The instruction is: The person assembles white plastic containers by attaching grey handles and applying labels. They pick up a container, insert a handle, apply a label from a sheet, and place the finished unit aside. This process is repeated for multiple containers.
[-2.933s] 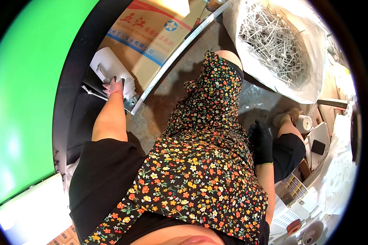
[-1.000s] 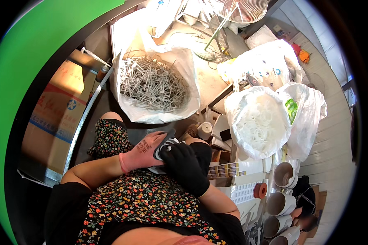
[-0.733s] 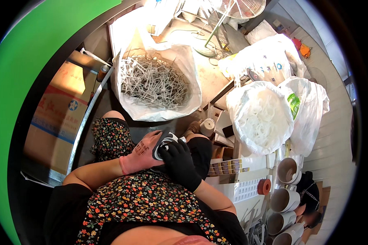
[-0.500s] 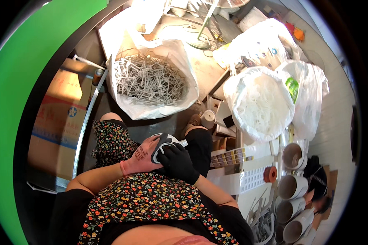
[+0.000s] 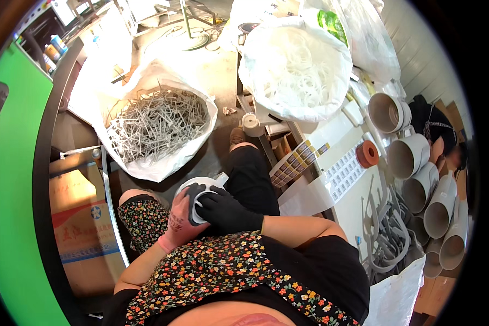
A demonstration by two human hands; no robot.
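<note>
Above my lap I hold a white round-bodied vessel (image 5: 205, 182) with a short stub sticking out on its far right side. My left hand (image 5: 178, 220), in a pink glove with dark fingertips, wraps round its left side. My right hand (image 5: 228, 212), in a black glove, is closed over the near right side, its fingertips at the rim. A pale curved edge shows between the two hands; whether it is a separate ring I cannot tell. My fingers hide much of the vessel.
An open white sack (image 5: 146, 168) of thin grey rods stands ahead left; a lined tub (image 5: 304, 111) of translucent rings is ahead right. The right-hand table holds label sheets (image 5: 345, 176), an orange-brown tape roll (image 5: 367, 154), grey curved handles (image 5: 391, 233) and several pale cylinders (image 5: 407, 155). A carton (image 5: 81, 233) stands left.
My view has swung to the right, bringing more of the table's handles and cylinders into sight. Both hands still grip the vessel, with the right fingers slightly shifted along its rim.
</note>
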